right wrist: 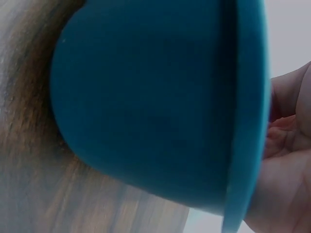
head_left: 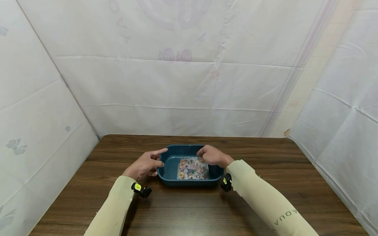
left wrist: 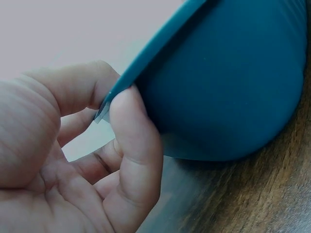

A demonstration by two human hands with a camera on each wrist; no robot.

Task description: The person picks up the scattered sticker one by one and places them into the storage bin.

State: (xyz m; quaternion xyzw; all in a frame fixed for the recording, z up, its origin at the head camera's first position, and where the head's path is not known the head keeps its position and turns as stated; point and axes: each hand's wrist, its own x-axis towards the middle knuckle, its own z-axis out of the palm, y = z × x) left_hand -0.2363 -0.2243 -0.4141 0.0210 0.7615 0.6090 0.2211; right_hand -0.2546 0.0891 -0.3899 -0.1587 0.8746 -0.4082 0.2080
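Note:
A dark teal plastic tub (head_left: 168,172) rests on the wooden table. My left hand (head_left: 144,164) pinches its left rim; in the left wrist view a finger bends against the outer wall (left wrist: 218,92), and a small clear edge shows by the fingers at the rim. Inside the tub lies a flat, clear square packet (head_left: 192,169) of small multicoloured pieces. My right hand (head_left: 213,155) reaches over the right rim, fingers pointing down at the packet's far right corner. Those fingertips are hidden, and I cannot tell whether they grip it. The tub's wall (right wrist: 146,97) blocks most of the right wrist view.
Brown wood-grain table (head_left: 189,209) surrounds the tub on all sides. Pale printed sheets (head_left: 189,85) hang behind the table and along both sides. Each forearm wears a light yellow sleeve (head_left: 260,193), with a small black device (head_left: 226,182) at the wrist.

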